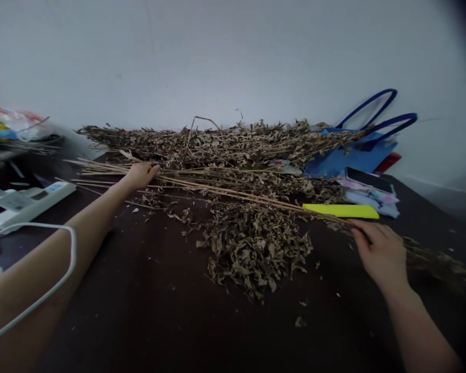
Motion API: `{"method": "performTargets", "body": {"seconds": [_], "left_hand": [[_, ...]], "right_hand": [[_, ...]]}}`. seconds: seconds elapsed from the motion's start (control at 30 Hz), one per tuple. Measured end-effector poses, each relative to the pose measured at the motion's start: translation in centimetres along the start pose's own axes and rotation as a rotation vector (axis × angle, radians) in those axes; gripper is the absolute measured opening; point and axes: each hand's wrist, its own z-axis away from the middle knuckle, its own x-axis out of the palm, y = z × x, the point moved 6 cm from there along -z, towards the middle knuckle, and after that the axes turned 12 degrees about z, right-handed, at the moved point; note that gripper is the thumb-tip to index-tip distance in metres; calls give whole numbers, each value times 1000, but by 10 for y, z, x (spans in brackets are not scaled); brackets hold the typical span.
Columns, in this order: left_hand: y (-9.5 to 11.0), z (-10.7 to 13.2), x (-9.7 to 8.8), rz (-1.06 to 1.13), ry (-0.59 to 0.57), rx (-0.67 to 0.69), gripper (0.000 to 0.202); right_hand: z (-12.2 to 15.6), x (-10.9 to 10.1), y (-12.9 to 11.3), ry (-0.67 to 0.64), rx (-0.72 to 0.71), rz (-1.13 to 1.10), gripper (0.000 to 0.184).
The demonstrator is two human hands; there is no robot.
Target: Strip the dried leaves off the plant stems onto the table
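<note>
Long dried plant stems [233, 193] stretch across the dark table between my two hands. My left hand [141, 175] is closed around their bare end, over more stripped stalks [97, 168]. Farther along to the right, my right hand [382, 251] closes on the same stems, its fingertips partly hidden. Beyond it a leafy end [442, 264] sticks out, dim and blurred. Below the stems lies a heap of loose, curled dried leaves [256, 248]. Behind them a thick pile of dried leafy branches [217, 142] runs along the wall.
A bright yellow strip [341, 210] lies just left of my right hand. Behind it are a phone [368, 180] on cloth and a blue bag [345, 158]. On the left, a white power strip [34, 202] and a looping white cable [73, 248] lie near my left arm.
</note>
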Motion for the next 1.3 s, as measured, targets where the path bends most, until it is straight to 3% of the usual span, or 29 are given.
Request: {"method": "performTargets", "body": {"seconds": [0.13,0.23,0.37,0.47,0.63,0.83,0.97,1.13,1.3], "left_hand": [[-2,14,0,-35,-25,-81,26],[9,30,0,-25,1,-103,26],[42,65,8,34,38,-65,32],[74,95,13,272,109,-16,31],[121,128,32,499,83,53,20],[155,135,59,512,5,161,15],[180,137,71,491,-53,328,22],[200,140,85,376,-108,491,30],[206,139,94,283,-137,552,26]], "right_hand": [[0,1,-7,2,-16,-78,23],[0,3,-14,-18,-30,-145,23],[-2,0,-23,-13,-32,-141,24],[-4,-2,-27,1,-29,-127,24],[-4,-1,-27,-10,-31,-179,20],[-6,-2,-26,-130,-41,-320,22],[-8,-6,-27,-182,-39,-381,23],[-9,-10,-29,-153,0,-401,20],[-14,-23,-28,-91,68,-354,23]]}}
